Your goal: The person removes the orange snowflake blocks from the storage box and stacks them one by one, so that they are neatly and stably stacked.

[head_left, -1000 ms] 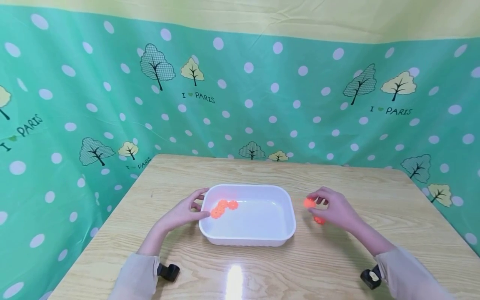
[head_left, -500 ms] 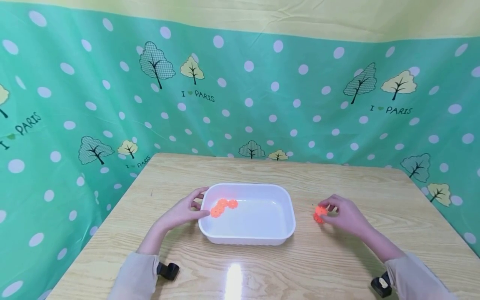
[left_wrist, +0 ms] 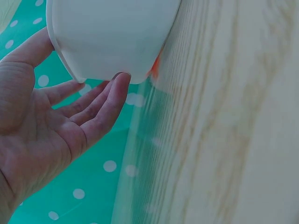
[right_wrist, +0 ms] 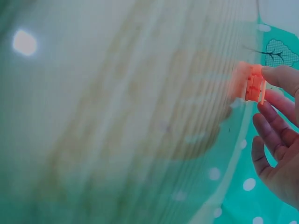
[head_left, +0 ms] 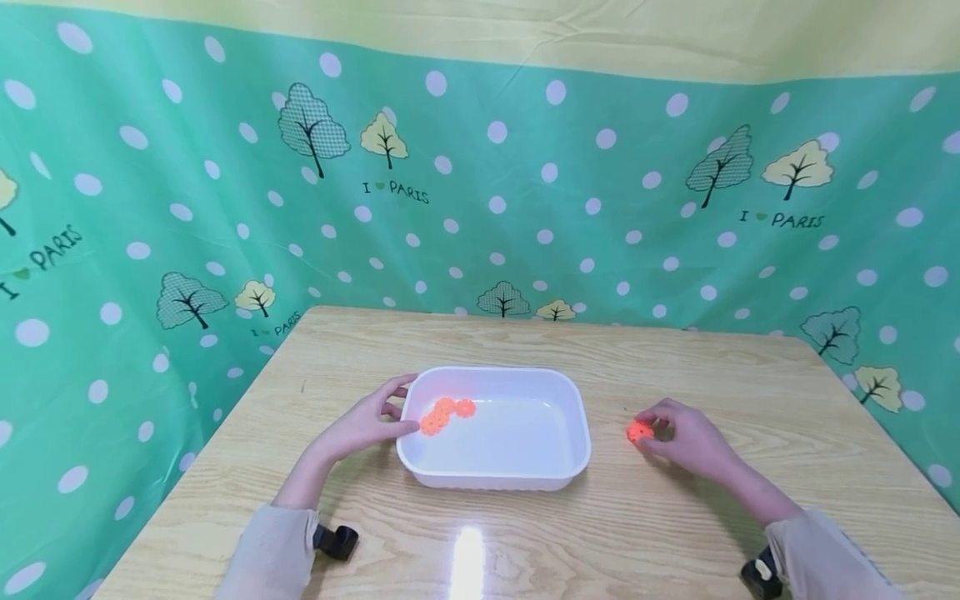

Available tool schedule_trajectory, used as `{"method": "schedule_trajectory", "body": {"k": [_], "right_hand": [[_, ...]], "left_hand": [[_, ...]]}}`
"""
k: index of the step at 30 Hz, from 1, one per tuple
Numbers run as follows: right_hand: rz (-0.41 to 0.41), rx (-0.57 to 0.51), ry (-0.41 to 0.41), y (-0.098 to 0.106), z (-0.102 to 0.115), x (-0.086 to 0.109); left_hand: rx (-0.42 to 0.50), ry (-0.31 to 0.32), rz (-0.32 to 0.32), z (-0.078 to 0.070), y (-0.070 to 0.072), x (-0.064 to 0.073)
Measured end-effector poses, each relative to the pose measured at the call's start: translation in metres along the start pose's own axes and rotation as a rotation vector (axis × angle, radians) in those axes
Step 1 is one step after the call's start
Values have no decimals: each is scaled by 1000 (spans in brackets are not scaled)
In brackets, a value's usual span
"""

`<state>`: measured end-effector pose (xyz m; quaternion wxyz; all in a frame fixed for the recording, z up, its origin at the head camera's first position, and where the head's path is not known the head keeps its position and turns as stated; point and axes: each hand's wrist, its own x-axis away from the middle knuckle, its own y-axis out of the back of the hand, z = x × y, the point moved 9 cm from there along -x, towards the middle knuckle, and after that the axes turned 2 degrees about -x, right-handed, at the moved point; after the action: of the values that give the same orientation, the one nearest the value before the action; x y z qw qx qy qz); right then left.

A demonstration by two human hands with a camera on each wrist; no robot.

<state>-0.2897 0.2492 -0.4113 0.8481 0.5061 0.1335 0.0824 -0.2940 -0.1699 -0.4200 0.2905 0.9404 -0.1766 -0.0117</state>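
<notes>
An orange piece (right_wrist: pixel 263 89), pinched by the fingers of the right hand (head_left: pixel 690 438), has been lowered onto the orange stack (right_wrist: pixel 252 85) just beneath them on the tabletop (head_left: pixel 517 537), apparently as another layer, while the white tub (head_left: pixel 510 482) is gripped by the left hand (head_left: pixel 370 422).

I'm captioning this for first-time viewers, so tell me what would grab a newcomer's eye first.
Probably the bright orange pieces first: a small cluster inside the white tray, toward its left end, and a small stack on the wooden table to the tray's right, pinched by the right hand. Next would come the green dotted curtain across the background, printed with trees and "PARIS".
</notes>
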Motion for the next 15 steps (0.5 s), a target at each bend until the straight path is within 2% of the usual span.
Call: {"method": "schedule_trajectory", "body": {"k": [15], "right_hand": [[-1,14,15,-1,0,0]], "left_hand": [[4,-3,1,-1,0,1]]}}
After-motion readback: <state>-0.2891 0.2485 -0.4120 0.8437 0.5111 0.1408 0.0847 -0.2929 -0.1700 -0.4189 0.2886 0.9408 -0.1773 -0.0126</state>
